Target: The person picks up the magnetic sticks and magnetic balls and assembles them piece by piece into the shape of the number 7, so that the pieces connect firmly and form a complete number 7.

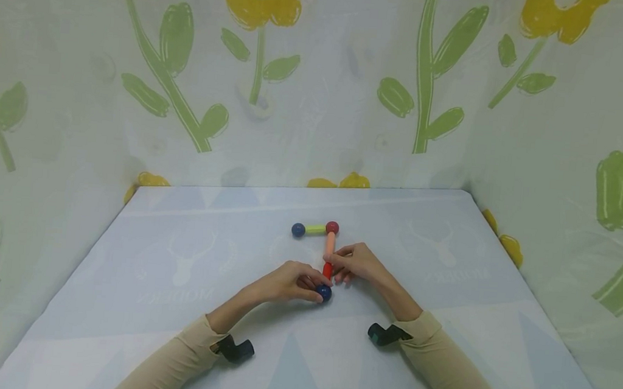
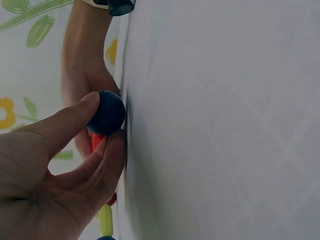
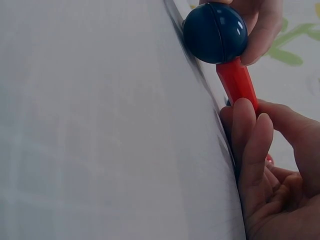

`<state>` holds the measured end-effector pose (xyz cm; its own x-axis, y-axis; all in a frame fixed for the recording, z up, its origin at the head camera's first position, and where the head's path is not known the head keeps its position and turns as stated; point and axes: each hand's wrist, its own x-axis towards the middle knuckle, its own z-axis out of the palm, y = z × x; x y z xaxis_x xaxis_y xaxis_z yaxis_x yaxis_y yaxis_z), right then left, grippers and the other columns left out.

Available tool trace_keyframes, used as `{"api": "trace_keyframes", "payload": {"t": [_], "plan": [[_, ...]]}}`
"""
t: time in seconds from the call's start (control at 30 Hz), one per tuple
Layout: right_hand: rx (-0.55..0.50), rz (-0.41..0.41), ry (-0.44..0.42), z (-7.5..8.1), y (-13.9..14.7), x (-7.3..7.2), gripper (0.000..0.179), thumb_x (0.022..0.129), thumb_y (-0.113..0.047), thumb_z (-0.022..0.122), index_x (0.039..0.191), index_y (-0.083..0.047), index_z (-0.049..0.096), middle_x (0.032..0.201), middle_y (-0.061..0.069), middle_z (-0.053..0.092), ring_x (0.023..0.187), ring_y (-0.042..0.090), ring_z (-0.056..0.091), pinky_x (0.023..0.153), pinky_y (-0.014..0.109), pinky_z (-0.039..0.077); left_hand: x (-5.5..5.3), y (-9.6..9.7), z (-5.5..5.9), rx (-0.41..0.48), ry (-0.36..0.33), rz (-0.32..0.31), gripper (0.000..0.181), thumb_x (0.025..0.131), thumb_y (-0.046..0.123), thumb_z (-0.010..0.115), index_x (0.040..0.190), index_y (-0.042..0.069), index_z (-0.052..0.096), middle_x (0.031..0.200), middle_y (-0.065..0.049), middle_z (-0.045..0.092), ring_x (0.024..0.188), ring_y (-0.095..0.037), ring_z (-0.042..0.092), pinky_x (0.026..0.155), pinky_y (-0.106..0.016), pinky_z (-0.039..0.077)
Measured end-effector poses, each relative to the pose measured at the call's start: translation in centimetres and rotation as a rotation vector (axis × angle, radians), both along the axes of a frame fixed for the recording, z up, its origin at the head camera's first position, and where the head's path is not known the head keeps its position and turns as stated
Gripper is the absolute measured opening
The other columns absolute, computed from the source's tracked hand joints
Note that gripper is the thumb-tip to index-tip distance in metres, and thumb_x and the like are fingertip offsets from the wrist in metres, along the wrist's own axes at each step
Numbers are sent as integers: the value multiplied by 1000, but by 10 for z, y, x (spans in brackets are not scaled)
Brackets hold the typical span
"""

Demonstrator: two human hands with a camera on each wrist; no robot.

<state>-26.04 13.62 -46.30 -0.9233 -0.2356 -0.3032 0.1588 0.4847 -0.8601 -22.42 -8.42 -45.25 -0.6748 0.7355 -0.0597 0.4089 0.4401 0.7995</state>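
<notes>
A dark blue ball (image 1: 323,292) lies on the table at the near end of a chain of balls and rods. My left hand (image 1: 292,282) pinches this ball between thumb and fingers. One end of a red rod (image 3: 236,82) meets the ball in the right wrist view. The fingers of my right hand (image 1: 360,263) pinch the red rod near its far end, where a peach rod (image 1: 331,243) continues in line. The peach rod runs to a red ball (image 1: 332,227). From there a yellow-green rod (image 1: 316,229) leads left to another dark blue ball (image 1: 298,230).
The pale patterned cloth of the table (image 1: 181,312) spreads around the pieces. Flower-printed curtains (image 1: 318,109) hang behind and at both sides. A small black device (image 1: 237,350) sits at the left cuff, and a similar one (image 1: 385,334) at the right.
</notes>
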Motion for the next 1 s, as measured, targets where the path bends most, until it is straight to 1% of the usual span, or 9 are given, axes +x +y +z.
{"api": "trace_keyframes", "payload": {"t": [0.17, 0.37, 0.6, 0.83, 1.0], "plan": [[-5, 3, 5, -1, 0, 1, 56, 86, -43, 73, 116, 3, 66, 76, 5, 72, 55, 10, 63, 52, 20, 51, 1, 0, 0, 12, -16, 2, 36, 87, 20, 75, 122, 14, 69, 109, -1, 72, 98, -16, 68, 88, -25, 57], [-6, 4, 21, -2, 1, 0, 55, 86, -44, 73, 115, 3, 67, 74, 5, 72, 55, 9, 63, 51, 20, 51, 1, 0, 0, 14, -24, -1, 36, 88, 19, 74, 123, 14, 68, 110, 0, 72, 99, -15, 69, 88, -23, 56], [-11, -5, 19, -1, 1, 1, 56, 85, -44, 73, 115, 3, 67, 71, 5, 72, 55, 9, 64, 51, 20, 51, 1, 0, 1, 10, -14, -15, 38, 89, 18, 73, 126, 12, 67, 112, -1, 72, 100, -15, 69, 88, -22, 56], [-18, 3, 19, -2, 1, 1, 55, 86, -44, 73, 115, 3, 67, 72, 5, 72, 55, 9, 64, 52, 20, 52, 0, -2, -2, 12, -20, -17, 38, 88, 19, 73, 126, 15, 67, 114, -1, 72, 101, -17, 69, 88, -24, 56], [-14, 5, 22, -2, 1, 0, 54, 86, -44, 73, 114, 2, 67, 74, 5, 72, 55, 9, 64, 52, 20, 51, 1, -3, -1, 12, -27, -13, 39, 88, 19, 73, 127, 15, 67, 115, -2, 72, 101, -17, 69, 88, -23, 56]]}}
